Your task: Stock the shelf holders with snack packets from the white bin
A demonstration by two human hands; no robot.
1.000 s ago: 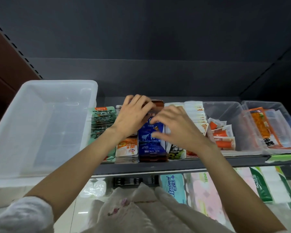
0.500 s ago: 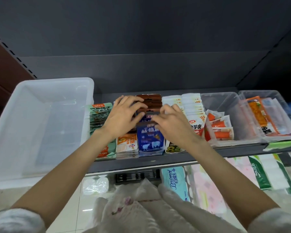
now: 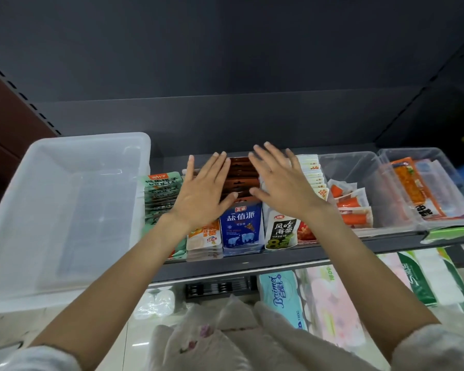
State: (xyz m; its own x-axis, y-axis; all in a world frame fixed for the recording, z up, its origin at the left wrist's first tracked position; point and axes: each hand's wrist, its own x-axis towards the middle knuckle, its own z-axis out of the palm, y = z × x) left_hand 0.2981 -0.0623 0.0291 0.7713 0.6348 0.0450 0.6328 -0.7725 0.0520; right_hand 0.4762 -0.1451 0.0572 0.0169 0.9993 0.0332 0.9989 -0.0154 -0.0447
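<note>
Two hands over shelf, both flat, fingers straight and spread, gripping nothing. Left hand above orange-white packet row; right hand above black seaweed packet row. Between them, brown packet row behind one blue packet standing upright at front. Green packet row far left, white packet row right of right hand. Five packet rows visible in holders, plus red packet partly hidden. Two clear bins at right: one with three orange-stick packets, one with orange packets, count unclear. One white bin on left, no packets visible inside.
</note>
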